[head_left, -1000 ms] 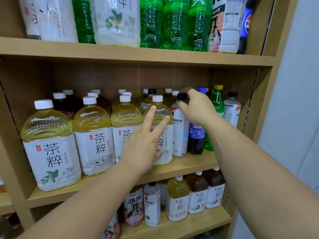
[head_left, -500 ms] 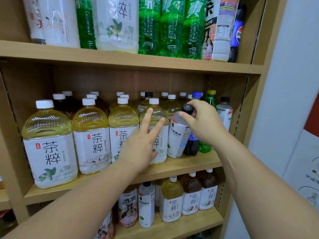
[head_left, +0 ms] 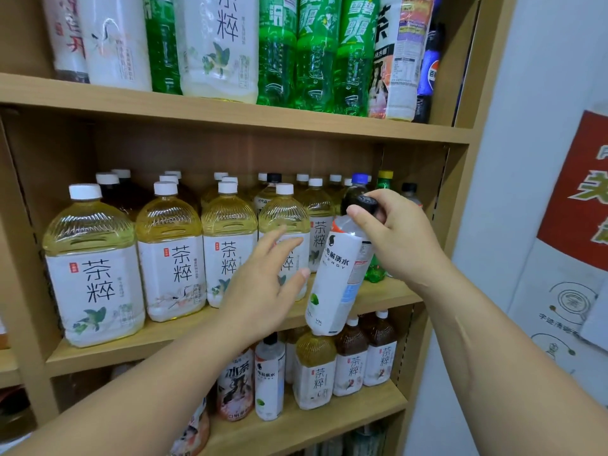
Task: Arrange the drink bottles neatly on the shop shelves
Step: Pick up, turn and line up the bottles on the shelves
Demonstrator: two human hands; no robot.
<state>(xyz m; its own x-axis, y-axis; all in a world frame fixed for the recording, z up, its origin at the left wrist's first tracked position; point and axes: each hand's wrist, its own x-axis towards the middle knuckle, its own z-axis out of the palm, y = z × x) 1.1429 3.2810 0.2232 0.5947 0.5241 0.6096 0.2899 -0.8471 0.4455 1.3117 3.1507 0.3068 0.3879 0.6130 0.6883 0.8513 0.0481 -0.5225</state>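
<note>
My right hand [head_left: 399,238] grips a white-labelled electrolyte water bottle [head_left: 339,281] by its black cap and neck. The bottle hangs tilted in front of the middle shelf [head_left: 184,330], its base out past the shelf edge. My left hand [head_left: 266,287] is open with fingers spread, just left of the bottle and in front of a large yellow tea bottle [head_left: 283,222]. A row of large yellow tea bottles [head_left: 167,251] fills the middle shelf. A blue-capped cola bottle [head_left: 357,189] and a green bottle [head_left: 383,182] stand behind my right hand.
The top shelf [head_left: 230,116] carries green soda bottles [head_left: 316,51] and white-labelled tea bottles. The lower shelf [head_left: 316,419] holds small tea bottles [head_left: 350,360] and another electrolyte water bottle [head_left: 269,380]. The shelf's right side panel [head_left: 460,199] adjoins a white wall with a poster [head_left: 572,225].
My right hand closed on the electrolyte water bottle's cap, tilted it and lifted it forward off the middle shelf. My left hand came away from the tea bottle, toward the lifted bottle.
</note>
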